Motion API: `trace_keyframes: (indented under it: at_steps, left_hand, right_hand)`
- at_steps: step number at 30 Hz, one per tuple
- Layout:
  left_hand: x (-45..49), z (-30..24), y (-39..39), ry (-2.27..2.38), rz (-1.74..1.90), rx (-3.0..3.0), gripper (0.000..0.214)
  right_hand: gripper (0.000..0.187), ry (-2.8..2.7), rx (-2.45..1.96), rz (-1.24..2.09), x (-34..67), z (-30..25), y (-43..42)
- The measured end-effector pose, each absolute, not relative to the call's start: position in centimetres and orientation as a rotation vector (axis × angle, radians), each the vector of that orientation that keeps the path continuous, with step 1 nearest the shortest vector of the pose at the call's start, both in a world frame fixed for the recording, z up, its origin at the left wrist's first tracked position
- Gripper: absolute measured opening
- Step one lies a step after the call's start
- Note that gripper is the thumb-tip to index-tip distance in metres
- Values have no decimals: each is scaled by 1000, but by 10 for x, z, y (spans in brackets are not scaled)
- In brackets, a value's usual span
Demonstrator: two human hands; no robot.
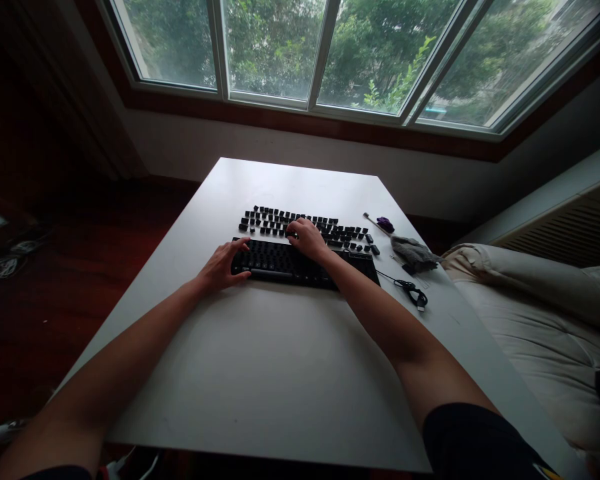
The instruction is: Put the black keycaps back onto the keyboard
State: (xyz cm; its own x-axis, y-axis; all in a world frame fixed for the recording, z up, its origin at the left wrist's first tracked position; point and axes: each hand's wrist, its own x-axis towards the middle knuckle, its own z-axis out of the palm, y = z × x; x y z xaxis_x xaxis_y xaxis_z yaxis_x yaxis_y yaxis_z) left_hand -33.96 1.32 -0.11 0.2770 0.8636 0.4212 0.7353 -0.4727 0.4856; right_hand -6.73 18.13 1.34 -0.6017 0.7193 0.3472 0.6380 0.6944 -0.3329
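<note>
Keyboard (pixel 274 261) sits held by left hand (pixel 221 265), right hand (pixel 309 239) at keycaps (pixel 263 231).

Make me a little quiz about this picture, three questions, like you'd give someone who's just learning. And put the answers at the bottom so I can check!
1. Pick one. What is set out in rows just beyond the keyboard, on the side toward the window?
a) pencils
b) loose keycaps
c) spoons

2. True or false? The coiled cable lies off the right end of the keyboard.

3. Fill in the gap. The hand at the left end of the keyboard is the person's ____ hand.

Key: 1. b; 2. true; 3. left (the left hand).
</note>
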Motion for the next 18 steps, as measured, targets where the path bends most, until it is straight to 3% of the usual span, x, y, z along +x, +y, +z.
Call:
trace_keyframes:
  at_steps: [7,18]
  left_hand:
    - [-347,-5,19,1501,1192,2132,83]
    - [-337,1,14,1508,867,2399,88]
  right_hand:
    - [14,-2362,-893,520,-54,19,127]
    - [15,-2387,-743,625,-46,2,88]
